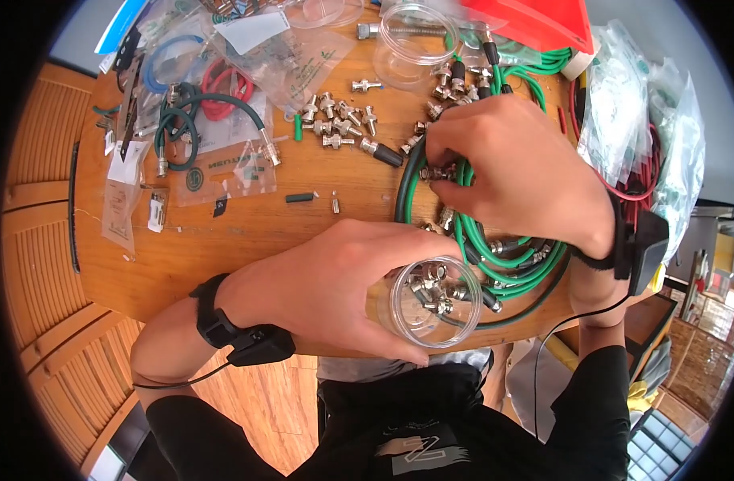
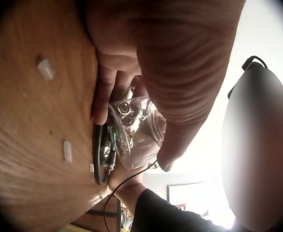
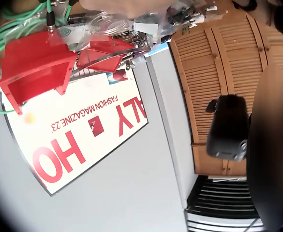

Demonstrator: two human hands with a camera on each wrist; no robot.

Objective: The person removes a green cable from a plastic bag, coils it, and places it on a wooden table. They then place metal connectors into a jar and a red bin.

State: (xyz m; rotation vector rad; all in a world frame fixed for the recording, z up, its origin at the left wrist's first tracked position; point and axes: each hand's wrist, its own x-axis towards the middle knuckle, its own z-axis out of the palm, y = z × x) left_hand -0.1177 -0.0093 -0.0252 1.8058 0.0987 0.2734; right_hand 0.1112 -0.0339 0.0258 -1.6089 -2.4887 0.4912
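My left hand [image 1: 335, 280] curls its fingers and thumb round a clear round jar [image 1: 395, 314], which holds several silver connectors [image 1: 437, 289]. In the left wrist view the jar [image 2: 144, 145] sits between the thumb and fingers of that hand [image 2: 180, 72]. Above and right of it, my right hand [image 1: 519, 164] is over the coiled green cables [image 1: 483, 248], and its thumb and bent forefinger pinch a metal connector [image 1: 436, 173]. The right wrist view shows only a strip of hand at its top edge.
Loose connectors [image 1: 344, 127] lie in a pile on the wooden table [image 1: 254, 228]. Bagged cables [image 1: 226, 88] are at the back left, a lidded clear jar [image 1: 415, 48] and a red bin [image 1: 543, 24] at the back. Plastic bags [image 1: 619, 112] lie at the right.
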